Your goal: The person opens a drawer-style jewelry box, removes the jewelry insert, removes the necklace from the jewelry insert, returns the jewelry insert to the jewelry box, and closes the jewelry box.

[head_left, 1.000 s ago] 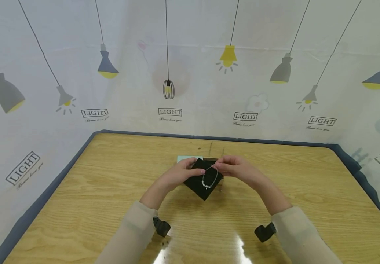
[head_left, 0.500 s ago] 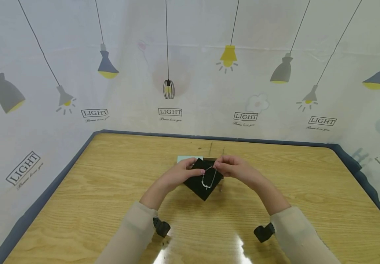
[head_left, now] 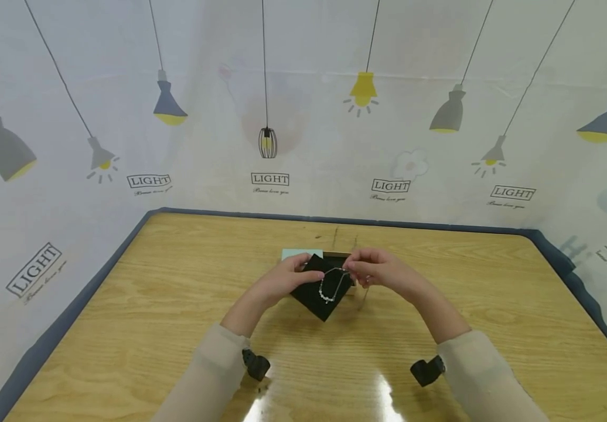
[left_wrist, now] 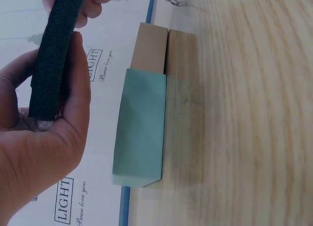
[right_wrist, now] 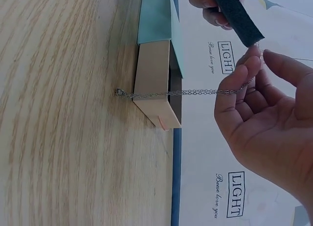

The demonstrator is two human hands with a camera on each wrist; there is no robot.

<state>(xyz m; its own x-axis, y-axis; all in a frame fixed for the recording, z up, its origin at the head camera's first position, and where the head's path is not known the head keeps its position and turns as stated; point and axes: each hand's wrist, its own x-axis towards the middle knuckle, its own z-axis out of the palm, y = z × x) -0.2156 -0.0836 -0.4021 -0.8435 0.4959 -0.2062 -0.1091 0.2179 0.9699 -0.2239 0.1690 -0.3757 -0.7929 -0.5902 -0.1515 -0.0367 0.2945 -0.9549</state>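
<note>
My left hand [head_left: 276, 285] grips a square black foam pad [head_left: 320, 309] by its left corner, thumb on top and fingers beneath. The pad is held tilted above the table. On its face lies a silver chain bracelet [head_left: 327, 299] with small beads and a charm along its lower curve. The right hand [head_left: 378, 271] pinches the bracelet's upper part between thumb and fingertips at the pad's right side. In the right wrist view, a doubled length of thin chain [right_wrist: 195, 92] hangs from those fingers, a clasp [right_wrist: 119, 92] at its end.
Behind the pad stands a small box on the wooden table [head_left: 177, 293]: a mint-green sleeve [left_wrist: 141, 123] with a beige drawer [right_wrist: 152, 72] pulled partly out. A cloth backdrop with printed lamps [head_left: 314, 117] surrounds the table's far and side edges.
The right hand has shifted slightly right, drawing the chain's upper part toward the pad's right edge. A loose chain end now hangs farther right. The left hand keeps its grip on the foam pad.
</note>
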